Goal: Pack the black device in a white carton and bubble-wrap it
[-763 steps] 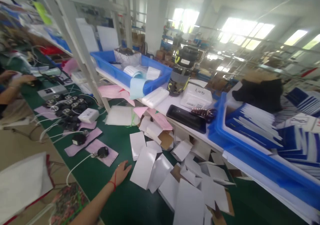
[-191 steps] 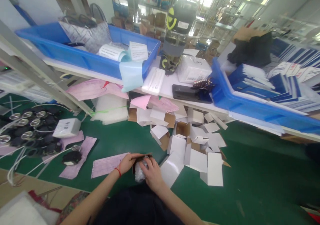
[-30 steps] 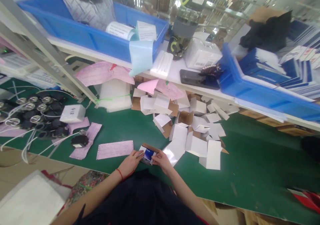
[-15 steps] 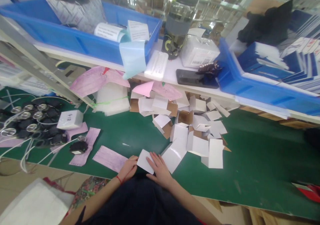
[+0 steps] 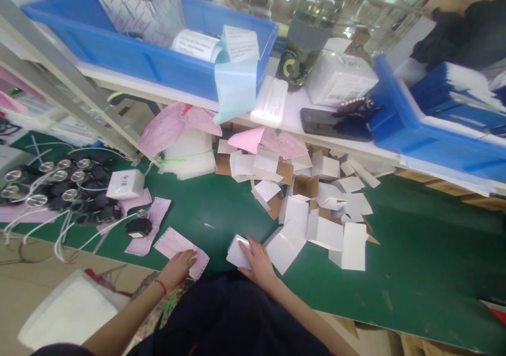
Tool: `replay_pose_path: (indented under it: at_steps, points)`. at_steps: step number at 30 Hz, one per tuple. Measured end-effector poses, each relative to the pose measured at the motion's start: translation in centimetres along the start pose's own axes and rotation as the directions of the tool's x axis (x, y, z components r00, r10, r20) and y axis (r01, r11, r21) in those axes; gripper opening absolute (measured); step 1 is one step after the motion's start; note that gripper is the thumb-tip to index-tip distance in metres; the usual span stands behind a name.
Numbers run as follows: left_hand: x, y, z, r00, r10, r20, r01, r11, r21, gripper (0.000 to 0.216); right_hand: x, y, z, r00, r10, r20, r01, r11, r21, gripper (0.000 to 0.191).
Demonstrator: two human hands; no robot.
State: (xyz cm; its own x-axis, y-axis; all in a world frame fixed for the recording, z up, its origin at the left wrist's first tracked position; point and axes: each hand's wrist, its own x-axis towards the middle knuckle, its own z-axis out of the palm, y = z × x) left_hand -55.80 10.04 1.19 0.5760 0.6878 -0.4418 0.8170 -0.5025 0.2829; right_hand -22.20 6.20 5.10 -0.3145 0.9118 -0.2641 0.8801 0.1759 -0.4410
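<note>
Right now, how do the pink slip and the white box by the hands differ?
The pink slip is a flat thin sheet; the white box is a raised block. The left hand touches the slip; the right hand rests on the box. Both lie on the green mat.

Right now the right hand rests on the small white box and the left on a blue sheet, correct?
No: in the head view the left hand lies on a pink sheet, not blue. The right hand does rest on the small white box.

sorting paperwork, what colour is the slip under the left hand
The slip is pale pink; head view.
</note>
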Motion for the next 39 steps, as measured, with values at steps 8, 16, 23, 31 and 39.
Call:
replay_pose_path:
  at_steps: [8,16,23,31,39]
  points:
    - [2.5,0.7,2.2,0.959,-0.244,-0.145,0.245,0.969,-0.01,0.064,0.8,-0.6,0.0,0.999,0.002,-0.036,-0.003,0.999,-0.039,0.089]
    - [9.7,-3.7,0.0,0.847,-0.427,-0.316,0.392,0.904,-0.17,0.061,1.8,-0.8,0.4,0.998,0.044,-0.048,-0.045,0.999,-0.017,0.09]
    - [7.3,-4.8,-1.7,0.869,-0.412,-0.274,0.408,0.91,-0.077,0.052,1.6,-0.9,1.0,0.995,0.059,-0.08,-0.059,0.998,-0.003,0.086]
    - [3.6,-6.1,-2.1,0.925,-0.322,-0.202,0.334,0.942,0.031,0.049,1.6,-1.1,0.6,0.995,0.085,-0.053,-0.083,0.996,0.03,0.086]
    - [2.7,-6.3,-2.9,0.864,-0.478,-0.159,0.483,0.876,-0.01,0.053,1.5,-0.8,1.0,0.994,0.073,-0.077,-0.07,0.997,0.039,0.085]
